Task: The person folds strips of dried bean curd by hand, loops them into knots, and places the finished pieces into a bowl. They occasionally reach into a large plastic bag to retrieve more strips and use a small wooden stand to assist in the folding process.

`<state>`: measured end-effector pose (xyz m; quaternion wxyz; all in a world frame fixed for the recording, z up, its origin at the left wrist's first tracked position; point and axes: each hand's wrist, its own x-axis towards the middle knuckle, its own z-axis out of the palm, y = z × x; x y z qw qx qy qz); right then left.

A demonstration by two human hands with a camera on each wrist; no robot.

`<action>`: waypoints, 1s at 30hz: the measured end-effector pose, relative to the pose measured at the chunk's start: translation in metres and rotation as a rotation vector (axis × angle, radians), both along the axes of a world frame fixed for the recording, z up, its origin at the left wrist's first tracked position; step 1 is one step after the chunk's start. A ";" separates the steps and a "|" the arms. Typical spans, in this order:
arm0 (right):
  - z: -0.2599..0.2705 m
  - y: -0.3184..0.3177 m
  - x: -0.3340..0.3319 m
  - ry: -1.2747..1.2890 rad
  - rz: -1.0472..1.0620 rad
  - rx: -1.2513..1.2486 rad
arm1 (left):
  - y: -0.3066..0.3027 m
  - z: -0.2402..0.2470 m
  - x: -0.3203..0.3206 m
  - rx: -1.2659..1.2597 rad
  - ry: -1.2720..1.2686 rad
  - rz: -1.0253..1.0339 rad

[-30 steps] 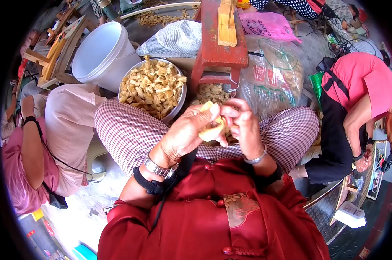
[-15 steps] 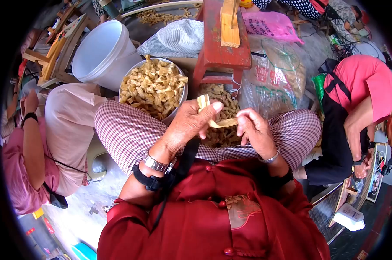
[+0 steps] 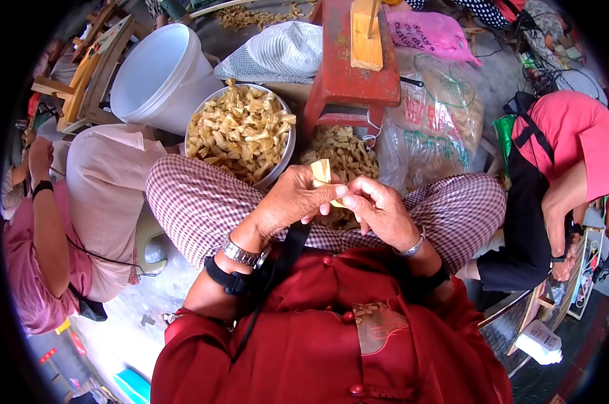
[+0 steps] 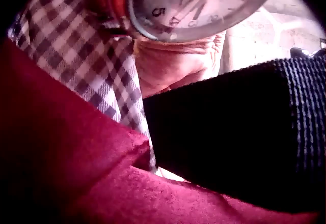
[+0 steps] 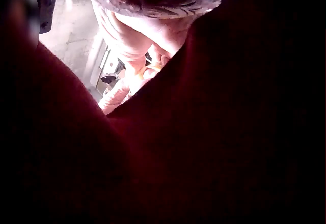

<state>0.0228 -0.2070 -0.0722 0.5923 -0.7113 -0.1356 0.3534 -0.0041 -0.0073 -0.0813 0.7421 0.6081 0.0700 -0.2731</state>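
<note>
In the head view my left hand (image 3: 289, 200) pinches a pale yellow, fibrous strip (image 3: 322, 171) between thumb and fingers, with one end standing up above the hand. My right hand (image 3: 386, 217) meets it from the other side, its thumb and fingertips gripping the strip's lower part. Fingers cover most of the strip's middle. A wristwatch (image 4: 198, 5) and black strap fill much of the left wrist view. In the right wrist view a sleeve (image 5: 168, 147) hides most of the scene, leaving part of the right hand (image 5: 135, 46) visible under a bracelet.
A metal basin (image 3: 290, 145) heaped with knotted yellowish pieces stands beyond my left knee. Loose strips (image 3: 345, 153) lie beyond my hands, before a red stool (image 3: 358, 87). A white bucket (image 3: 159, 77) and a clear plastic bag (image 3: 432, 128) flank these. People sit on both sides.
A second ago the strip was bent in a loop between both hands; then it stretched sideways with the hands apart. Now the right hand has come in close against the left.
</note>
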 end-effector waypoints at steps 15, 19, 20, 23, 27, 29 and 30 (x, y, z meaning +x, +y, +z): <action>0.037 -0.018 0.057 -0.570 -0.006 -0.147 | 0.009 0.028 0.043 -0.285 -0.250 0.367; 0.069 -0.013 0.113 -0.799 -0.049 -0.253 | 0.004 0.060 0.100 -0.175 -0.368 0.405; 0.078 -0.011 0.126 -0.859 -0.052 -0.296 | 0.004 0.067 0.113 -0.139 -0.370 0.404; 0.089 -0.009 0.160 -0.945 -0.099 -0.367 | 0.002 0.074 0.151 -0.098 -0.477 0.383; 0.086 -0.009 0.201 -1.106 -0.082 -0.322 | 0.001 0.084 0.184 -0.046 -0.490 0.383; 0.087 -0.009 0.216 -1.142 -0.062 -0.304 | 0.004 0.084 0.197 -0.014 -0.484 0.405; 0.087 -0.009 0.222 -1.160 -0.053 -0.296 | 0.005 0.083 0.204 0.001 -0.481 0.416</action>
